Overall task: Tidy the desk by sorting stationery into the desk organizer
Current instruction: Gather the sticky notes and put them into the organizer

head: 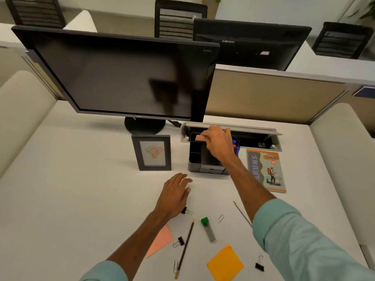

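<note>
The dark grey desk organizer (197, 159) stands behind the middle of the white desk. My right hand (218, 142) reaches over its top and pinches a pink eraser (199, 137) above the back compartments. My left hand (175, 194) hovers flat and relaxed over the desk in front of the organizer, holding nothing. Loose stationery lies near me: a black pencil (185, 247), a second pencil (242, 212), a lead tube with a green cap (208, 228), several binder clips (179, 241), paper clips (220, 218), a pink sticky pad (161, 240) and an orange sticky pad (225, 263).
A monitor (121, 78) stands at the back on a round base. A framed picture (152, 153) sits left of the organizer. A notebook (265, 170) lies to its right. An open cable tray (253, 138) runs behind. Padded partitions enclose the desk.
</note>
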A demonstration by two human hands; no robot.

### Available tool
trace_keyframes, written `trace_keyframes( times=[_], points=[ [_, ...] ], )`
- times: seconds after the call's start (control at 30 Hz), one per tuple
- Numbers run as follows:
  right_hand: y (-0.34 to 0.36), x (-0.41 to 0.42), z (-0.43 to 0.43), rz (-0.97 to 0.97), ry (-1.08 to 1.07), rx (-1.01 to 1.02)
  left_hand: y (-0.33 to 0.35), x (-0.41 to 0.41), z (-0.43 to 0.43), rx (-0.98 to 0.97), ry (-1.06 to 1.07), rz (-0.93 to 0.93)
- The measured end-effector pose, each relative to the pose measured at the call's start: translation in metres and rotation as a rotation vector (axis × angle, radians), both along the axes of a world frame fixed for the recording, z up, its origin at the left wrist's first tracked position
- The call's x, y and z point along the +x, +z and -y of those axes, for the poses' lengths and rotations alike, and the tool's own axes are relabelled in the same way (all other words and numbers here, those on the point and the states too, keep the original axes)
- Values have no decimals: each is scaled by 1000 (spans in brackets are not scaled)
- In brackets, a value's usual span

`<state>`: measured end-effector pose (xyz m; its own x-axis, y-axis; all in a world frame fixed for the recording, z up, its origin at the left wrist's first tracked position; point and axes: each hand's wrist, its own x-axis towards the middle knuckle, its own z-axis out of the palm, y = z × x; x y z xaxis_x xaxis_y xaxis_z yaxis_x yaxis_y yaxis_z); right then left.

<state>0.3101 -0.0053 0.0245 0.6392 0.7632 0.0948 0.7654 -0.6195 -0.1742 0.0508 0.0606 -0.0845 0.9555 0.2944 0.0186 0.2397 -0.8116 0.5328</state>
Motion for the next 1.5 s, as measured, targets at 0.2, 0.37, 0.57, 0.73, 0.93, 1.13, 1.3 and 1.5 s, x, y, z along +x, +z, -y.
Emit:
trace_keyframes(
  times=[0.2,0.37,0.57,0.73,0.93,1.13,1.3,1.5],
  points=[
    [-17,-4,-5,-15,7,-58,1,0,-1,-29,22,7],
    [-19,-10,4,-58,-18,30,5,-6,-5,-47,43,-9],
    [-7,-23,23,-58,-64,185,16,-19,-9,-61,58,-48],
    [-1,-57,49,-54,-93,405,29,-43,-14,-57,111,-65],
    [-24,-130,76,-145,-91,467,29,-92,-16,-35,205,-199],
    [-53,-189,96,-237,-55,446,21,-133,-6,-28,233,-396],
    [-64,-211,102,-272,-31,394,16,-150,3,76,197,-447],
    [-65,-210,108,-269,-35,387,12,-149,5,89,200,-417]
  ],
)
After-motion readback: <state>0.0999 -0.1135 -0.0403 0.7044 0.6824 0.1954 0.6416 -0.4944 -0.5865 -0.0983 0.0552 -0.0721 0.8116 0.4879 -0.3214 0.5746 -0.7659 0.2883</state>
